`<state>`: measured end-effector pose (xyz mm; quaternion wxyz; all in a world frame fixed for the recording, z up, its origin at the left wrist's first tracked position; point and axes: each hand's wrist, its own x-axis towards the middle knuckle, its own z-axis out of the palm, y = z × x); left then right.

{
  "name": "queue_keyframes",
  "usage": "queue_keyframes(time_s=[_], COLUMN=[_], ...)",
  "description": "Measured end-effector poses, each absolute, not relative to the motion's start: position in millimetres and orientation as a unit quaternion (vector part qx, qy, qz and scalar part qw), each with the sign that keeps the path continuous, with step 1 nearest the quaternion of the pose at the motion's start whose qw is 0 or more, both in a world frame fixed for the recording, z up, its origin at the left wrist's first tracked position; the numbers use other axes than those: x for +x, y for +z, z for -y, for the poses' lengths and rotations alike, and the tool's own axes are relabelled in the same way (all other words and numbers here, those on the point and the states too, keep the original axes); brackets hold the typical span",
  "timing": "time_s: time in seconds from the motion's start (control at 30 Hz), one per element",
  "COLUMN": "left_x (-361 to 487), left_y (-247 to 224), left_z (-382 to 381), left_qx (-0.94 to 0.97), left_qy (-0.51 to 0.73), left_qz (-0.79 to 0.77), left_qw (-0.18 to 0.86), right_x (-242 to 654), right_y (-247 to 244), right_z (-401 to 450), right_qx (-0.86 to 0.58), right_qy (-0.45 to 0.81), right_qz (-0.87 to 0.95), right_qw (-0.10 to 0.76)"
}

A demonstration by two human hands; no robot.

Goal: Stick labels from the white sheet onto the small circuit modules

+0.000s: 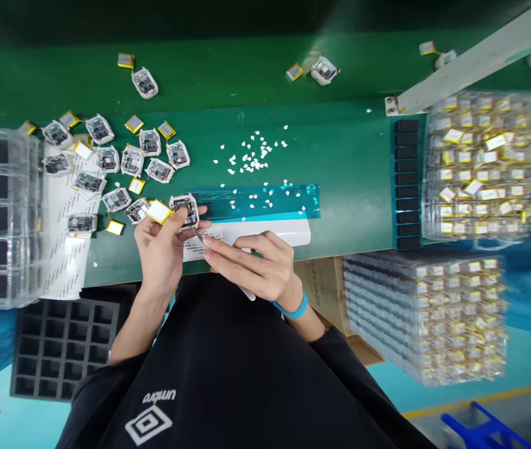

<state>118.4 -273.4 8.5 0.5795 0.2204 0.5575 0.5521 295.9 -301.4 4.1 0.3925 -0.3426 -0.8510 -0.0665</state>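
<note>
My left hand grips a white watch case with an exposed circuit board, thumb on top of the board. Its yellow-edged battery lies over the same hand's fingers. My right hand is closed around tweezers, whose tip points at the lower edge of the case; much of the tool is hidden by the fingers. Several similar open watch cases with batteries lie to the left. Beyond my hands, small white stickers or pads are scattered, some over a blue film strip.
A clear tray stands at left beside printed paper. A black compartment tray sits below the table. At right are a row of black blocks, stacked trays of batteries and a slanted white post.
</note>
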Motion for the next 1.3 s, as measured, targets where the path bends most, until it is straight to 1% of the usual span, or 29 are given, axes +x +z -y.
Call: queue_keyframes(time_s=[0.27, 0.53, 0.73, 0.87, 0.97, 1.0, 1.07, 1.13, 1.2, 1.23, 1.27, 1.3], left_x=[120.8, 122.2, 123.4, 121.6, 111.7, 104.5, 82.5, 51.0, 15.6, -0.7, -14.8, -25.8], left_y=[11.8, 2.7, 0.0, -5.4, -10.4, -11.5, -11.9, -10.2, -8.4, -8.0, -8.1, -8.7], left_z=[272.5, 277.5, 276.7, 281.0, 274.3, 265.7, 235.4, 190.2, 139.6, 116.0, 95.3, 78.1], left_qx=[0.212, 0.246, 0.266, 0.286, 0.351, 0.385, 0.461, 0.519, 0.565, 0.566, 0.555, 0.533], left_qy=[0.556, 0.571, 0.56, 0.544, 0.515, 0.506, 0.5, 0.513, 0.477, 0.433, 0.393, 0.382], left_qz=[-0.56, -0.546, -0.558, -0.543, -0.543, -0.544, -0.551, -0.576, -0.628, -0.67, -0.705, -0.725], left_qw=[0.576, 0.562, 0.553, 0.572, 0.563, 0.547, 0.484, 0.369, 0.243, 0.21, 0.2, 0.211], right_x=[292.9, 296.2, 297.1, 302.0, 306.8, 307.9, 309.1, 309.3, 309.8, 310.5, 311.5, 312.9], right_y=[2.9, -2.0, -4.2, -5.8, -9.1, -10.3, -12.2, -13.0, -12.9, -12.9, -12.9, -13.1], right_z=[299.3, 301.2, 300.7, 301.2, 300.5, 300.2, 300.1, 301.4, 303.8, 305.3, 306.8, 308.1], right_qx=[-0.326, -0.359, -0.352, -0.371, -0.38, -0.38, -0.382, -0.385, -0.389, -0.39, -0.392, -0.394], right_qy=[-0.073, -0.023, -0.001, 0.025, 0.033, 0.035, 0.038, 0.039, 0.041, 0.043, 0.047, 0.051], right_qz=[0.849, 0.832, 0.831, 0.805, 0.787, 0.785, 0.782, 0.78, 0.776, 0.773, 0.77, 0.767], right_qw=[0.408, 0.422, 0.431, 0.462, 0.485, 0.488, 0.49, 0.492, 0.496, 0.499, 0.502, 0.503])
